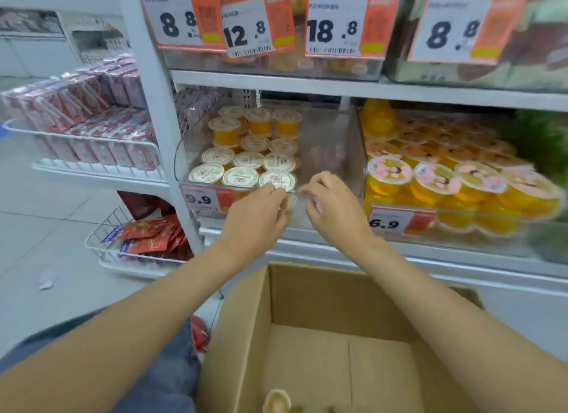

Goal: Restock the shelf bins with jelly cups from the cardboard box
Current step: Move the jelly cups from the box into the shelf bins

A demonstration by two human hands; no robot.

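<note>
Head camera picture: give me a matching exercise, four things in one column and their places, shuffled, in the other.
Things:
1 box
2 white-lid cups
3 pink-lid cups
4 red packets

Places:
A wire basket
B bin tagged 6.9
C lowest in view
D bin tagged 9.9

Pairs: 1-C, 2-D, 3-B, 4-A

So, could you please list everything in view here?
white-lidded jelly cups: about a dozen, orange, left clear bin
pink-lidded jelly cups: many, orange, right clear bin
cardboard box: one, brown, below the shelf
loose cup: at least one, orange, box floor
price tags: six, orange-white, shelf edges
red packets: several, wire basket, lower left
left hand: one, at the left bin's front cup, grip unclear
right hand: one, by that bin's front wall, blurred
</note>
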